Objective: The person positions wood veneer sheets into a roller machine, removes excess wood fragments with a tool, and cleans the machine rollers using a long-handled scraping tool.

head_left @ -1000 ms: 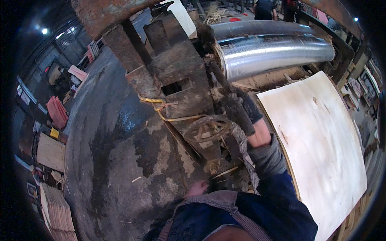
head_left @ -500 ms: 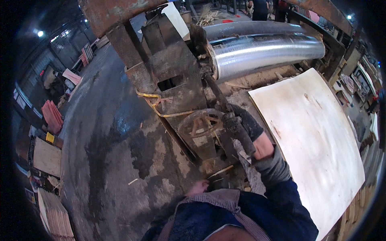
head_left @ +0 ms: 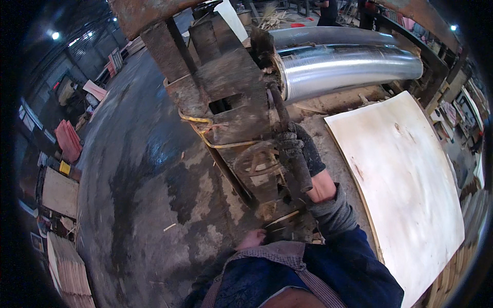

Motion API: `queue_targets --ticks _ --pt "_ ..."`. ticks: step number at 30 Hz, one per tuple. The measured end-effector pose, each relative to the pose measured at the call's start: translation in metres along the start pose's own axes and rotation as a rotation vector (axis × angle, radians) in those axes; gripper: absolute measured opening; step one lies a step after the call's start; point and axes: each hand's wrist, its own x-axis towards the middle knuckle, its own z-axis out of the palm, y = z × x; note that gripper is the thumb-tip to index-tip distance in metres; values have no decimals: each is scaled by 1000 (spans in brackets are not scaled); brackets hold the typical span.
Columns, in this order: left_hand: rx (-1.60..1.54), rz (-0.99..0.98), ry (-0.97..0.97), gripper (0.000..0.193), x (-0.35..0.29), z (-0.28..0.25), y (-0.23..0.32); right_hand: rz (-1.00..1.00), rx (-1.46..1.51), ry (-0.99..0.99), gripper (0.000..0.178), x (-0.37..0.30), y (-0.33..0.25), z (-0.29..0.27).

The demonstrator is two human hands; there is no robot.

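Observation:
My right hand [head_left: 300,149], in a dark glove, is closed around a dark metal lever [head_left: 280,110] on a rusty, grimy machine [head_left: 231,97]. The lever runs down from beside the end of a shiny metal roller [head_left: 349,64]. Just left of the hand a round handwheel [head_left: 257,159] sits on the machine's side. My left hand [head_left: 252,239] is bare and low by the machine's base, close to my body. My dark blue clothing partly hides it, so its grip is unclear.
A large pale veneer sheet [head_left: 405,179] lies to the right of the machine. Yellow cable [head_left: 205,126] loops across the machine's left side. The stained concrete floor [head_left: 138,179] spreads left, with stacked boards [head_left: 64,267] and red crates [head_left: 67,141] at its edge. A person [head_left: 328,10] stands far behind.
My right hand stays on the lever and has drifted slightly left with it. The view has shifted a little. The left hand stays low by the base.

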Motion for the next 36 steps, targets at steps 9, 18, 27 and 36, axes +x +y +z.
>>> queue_targets --ticks 9,18,27,36 --pt "0 -50 -72 40 11 -12 -29 -31 32 -150 16 12 -24 -7" --pt "5 3 -42 34 9 -20 -38 -329 -859 209 32 31 -50 26" --pt "40 -39 -141 34 6 -1 -2 -294 -2029 49 23 61 -113 -20" --pt "-183 -39 -75 32 17 9 -53 -380 -2350 157 24 34 -82 -10"
